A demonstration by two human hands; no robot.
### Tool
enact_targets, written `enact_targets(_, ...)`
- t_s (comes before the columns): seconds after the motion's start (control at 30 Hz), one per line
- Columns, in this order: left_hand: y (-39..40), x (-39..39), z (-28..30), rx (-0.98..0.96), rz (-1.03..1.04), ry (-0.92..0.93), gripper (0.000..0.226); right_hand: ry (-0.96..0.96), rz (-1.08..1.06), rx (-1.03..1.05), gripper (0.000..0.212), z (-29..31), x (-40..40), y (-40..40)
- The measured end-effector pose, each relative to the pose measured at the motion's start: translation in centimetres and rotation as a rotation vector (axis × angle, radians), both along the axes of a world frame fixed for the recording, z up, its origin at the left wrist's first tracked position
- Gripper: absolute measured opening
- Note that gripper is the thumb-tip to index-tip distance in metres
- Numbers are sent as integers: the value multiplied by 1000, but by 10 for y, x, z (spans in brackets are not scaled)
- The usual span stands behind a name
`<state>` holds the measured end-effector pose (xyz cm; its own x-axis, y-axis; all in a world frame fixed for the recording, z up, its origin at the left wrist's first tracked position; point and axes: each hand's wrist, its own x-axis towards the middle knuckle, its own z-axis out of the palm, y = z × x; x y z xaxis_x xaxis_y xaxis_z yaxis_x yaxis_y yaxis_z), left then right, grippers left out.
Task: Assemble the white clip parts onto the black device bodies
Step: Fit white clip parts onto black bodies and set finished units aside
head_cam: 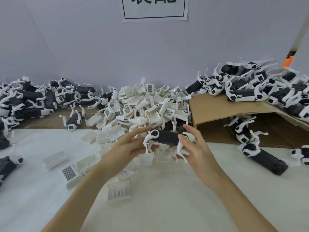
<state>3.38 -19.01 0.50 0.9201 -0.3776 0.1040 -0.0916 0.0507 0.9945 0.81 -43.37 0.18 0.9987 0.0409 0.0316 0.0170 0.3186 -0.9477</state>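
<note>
Holding one black device body level, just in front of the white clip pile: left hand cupping its near end, right hand gripping the other, thumb on top.

The white table carries loose white clips (heaped centrally), black bodies and cardboard.

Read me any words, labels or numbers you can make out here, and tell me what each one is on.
Paper sign on the wall: large dark characters inside a rectangular border, cut off by the top edge of the picture; not readable.
Label on a black device body in the right pile: a small pale strip, too small to read.
Black device body held in both hands: no text visible.
</note>
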Motion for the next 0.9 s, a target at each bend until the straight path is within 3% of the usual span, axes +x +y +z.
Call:
enact_targets(0.1,-12,-1,1,-94,63,153,53,-62,-25,-101,79,-1,-1,1)
enact_targets(0.23,-24,-11,-2,195,166,-134,32,-99,-25,-117,66,-3,-3,4)
enact_targets(0.33,-26,-13,1,109,200,-155,27,-130,21,-88,60,-4,-3,0)
enact_targets(0.53,-22,-18,7,44,222,-291,48,-131,91,-66,63,-5,-1,3)
enact_targets(0.63,-23,-16,1,133,331,-510,62,-53,-126,-104,76,-7,-1,7)
enact_targets(0.7,-24,-14,-1,291,405,-734,71,14,-189,-101,67,-7,-1,5)
enact_targets(0.8,-28,-15,-6,507,423,-1050,76,151,-61,-65,60,-1,-2,0)
enact_targets(0.9,-34,-17,-14,623,367,-1224,72,181,67,-116,64,1,-3,0)
